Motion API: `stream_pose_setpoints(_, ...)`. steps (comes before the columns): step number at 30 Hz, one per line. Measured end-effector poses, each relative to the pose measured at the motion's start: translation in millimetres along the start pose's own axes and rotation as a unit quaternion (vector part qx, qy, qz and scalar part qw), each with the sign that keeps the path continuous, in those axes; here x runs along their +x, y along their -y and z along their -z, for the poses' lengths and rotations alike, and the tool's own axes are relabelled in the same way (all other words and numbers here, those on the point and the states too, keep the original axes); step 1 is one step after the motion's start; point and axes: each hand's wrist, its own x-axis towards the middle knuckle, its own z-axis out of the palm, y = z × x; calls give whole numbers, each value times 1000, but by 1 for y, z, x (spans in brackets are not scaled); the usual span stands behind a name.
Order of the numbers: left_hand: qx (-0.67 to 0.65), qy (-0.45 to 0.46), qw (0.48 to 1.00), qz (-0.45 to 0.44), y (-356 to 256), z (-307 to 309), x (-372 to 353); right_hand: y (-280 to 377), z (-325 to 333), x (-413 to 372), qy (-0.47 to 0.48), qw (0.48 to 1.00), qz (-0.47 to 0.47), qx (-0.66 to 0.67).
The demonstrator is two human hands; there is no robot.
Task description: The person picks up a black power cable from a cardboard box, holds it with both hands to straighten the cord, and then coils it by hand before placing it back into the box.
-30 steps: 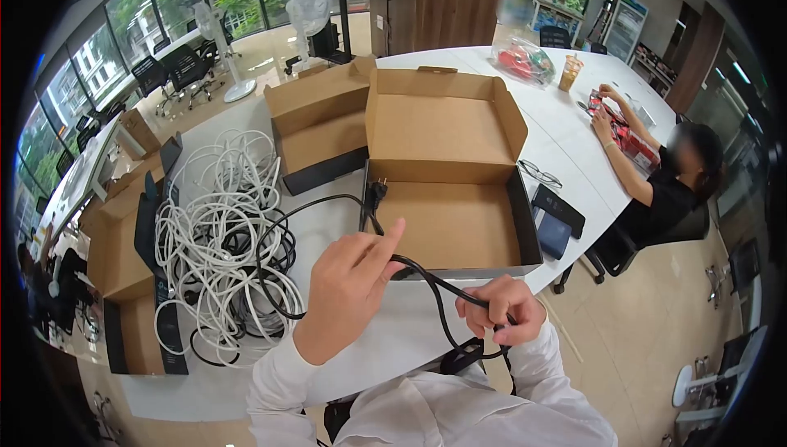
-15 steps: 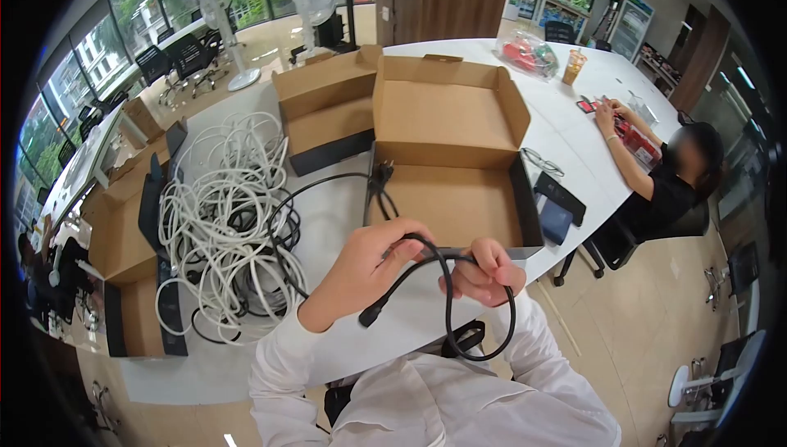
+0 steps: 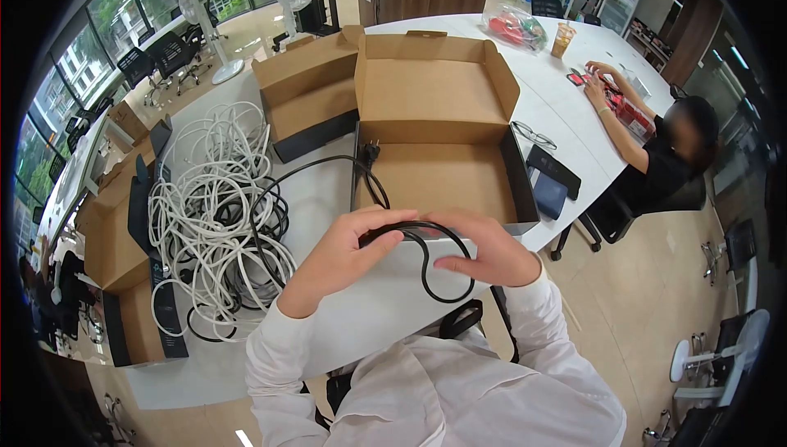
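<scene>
A black power cord (image 3: 425, 275) is bent into a loop above the table's front edge. My left hand (image 3: 340, 257) is closed on the cord, thumb and fingers pinching it at the loop's left side. On the loop's right side, my right hand (image 3: 492, 252) curves around the cord, fingers against its top and thumb apart below. The cord's plug (image 3: 371, 152) lies at the left inner edge of the open cardboard box (image 3: 443, 172). Another stretch of black cord arcs left to a tangled heap of white and black cables (image 3: 217, 217).
A second open box (image 3: 303, 103) stands behind the heap, and another (image 3: 135, 308) at the left. Right of the middle box lie glasses (image 3: 533, 136), a dark blue pouch (image 3: 548, 195) and a black flat item. Another person (image 3: 684, 144) sits at the right, handling red things.
The cord's loop has become smaller and higher, and its hanging connector end no longer shows. My right hand has turned from a fist-like grip to a wider curve around the loop.
</scene>
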Motion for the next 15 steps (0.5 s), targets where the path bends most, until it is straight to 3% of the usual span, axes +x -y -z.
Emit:
stream_pose_setpoints(6, 90, -1, 996, 16, -17, -14, -7, 14, -18, 9, 21, 989, -86, 117)
stream_pose_setpoints(8, 210, -7, 976, -55, -16, -16, -12, 10, -20, 9, 4, 989, -120, 91)
stream_pose_setpoints(10, 299, -3, 948, -107, -19, -15, -18, 8, -18, 9, -48, 985, -82, 143)
stream_pose_setpoints(13, 404, -28, 913, -39, -9, 7, -30, 2, -4, -2, -121, 981, -29, 146)
stream_pose_setpoints(15, 480, -31, 877, -18, -8, 27, -35, 5, 13, -11, -167, 952, -85, 243)
